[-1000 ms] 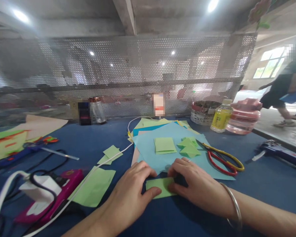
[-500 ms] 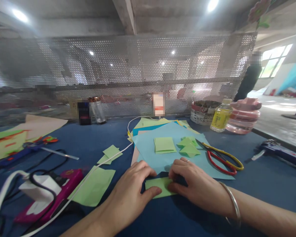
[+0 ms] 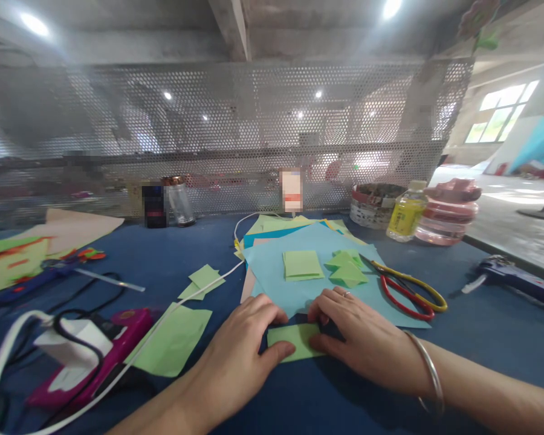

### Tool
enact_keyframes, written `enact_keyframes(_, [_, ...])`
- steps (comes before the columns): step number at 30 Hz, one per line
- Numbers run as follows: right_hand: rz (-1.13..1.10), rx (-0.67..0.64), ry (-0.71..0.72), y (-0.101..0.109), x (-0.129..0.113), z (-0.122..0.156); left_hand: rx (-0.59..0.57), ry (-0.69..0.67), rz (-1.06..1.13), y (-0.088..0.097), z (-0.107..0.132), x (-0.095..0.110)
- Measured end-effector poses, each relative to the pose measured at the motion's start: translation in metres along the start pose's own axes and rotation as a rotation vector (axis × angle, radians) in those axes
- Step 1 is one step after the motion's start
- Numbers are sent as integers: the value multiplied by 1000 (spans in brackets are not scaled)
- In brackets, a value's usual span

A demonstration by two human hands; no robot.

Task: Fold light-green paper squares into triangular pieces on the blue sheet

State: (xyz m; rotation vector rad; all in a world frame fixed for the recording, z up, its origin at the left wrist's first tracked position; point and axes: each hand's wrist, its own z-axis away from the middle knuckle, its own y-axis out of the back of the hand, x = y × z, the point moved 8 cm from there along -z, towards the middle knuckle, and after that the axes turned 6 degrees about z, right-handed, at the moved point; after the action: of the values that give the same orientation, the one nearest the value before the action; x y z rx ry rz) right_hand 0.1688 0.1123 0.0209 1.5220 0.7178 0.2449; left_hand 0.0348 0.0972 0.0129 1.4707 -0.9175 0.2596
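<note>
A folded green paper lies flat on the blue tabletop in front of me. My left hand holds it at the left end, thumb on the paper and fingers bent at its far corner. At the right end my right hand holds it too, thumb on the paper and fingers curled; a ring and a silver bangle are on this arm. Beyond my fingers lies a light blue sheet. On it rest a small stack of green squares, several folded green pieces and scissors with red and yellow handles.
At left are a magenta power strip, a white cable, green sheets and a blue glue gun. Another glue gun lies right. A yellow-labelled bottle and pink jug stand before a perforated metal screen.
My right hand has shifted very slightly over the paper, its fingers curling a little more. The left hand and the paper stay almost still. A dark figure at far right has left view.
</note>
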Motion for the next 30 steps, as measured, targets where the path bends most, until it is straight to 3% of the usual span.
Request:
enact_keyframes(13, [-64, 50, 80, 0, -4, 1, -6, -2, 11, 1, 0, 1])
enact_keyframes(21, [-74, 199, 170, 13, -15, 4, 14, 23, 78, 2, 1, 0])
enact_keyframes(30, [-108, 104, 120, 5, -9, 2, 17, 5, 59, 4, 2, 6])
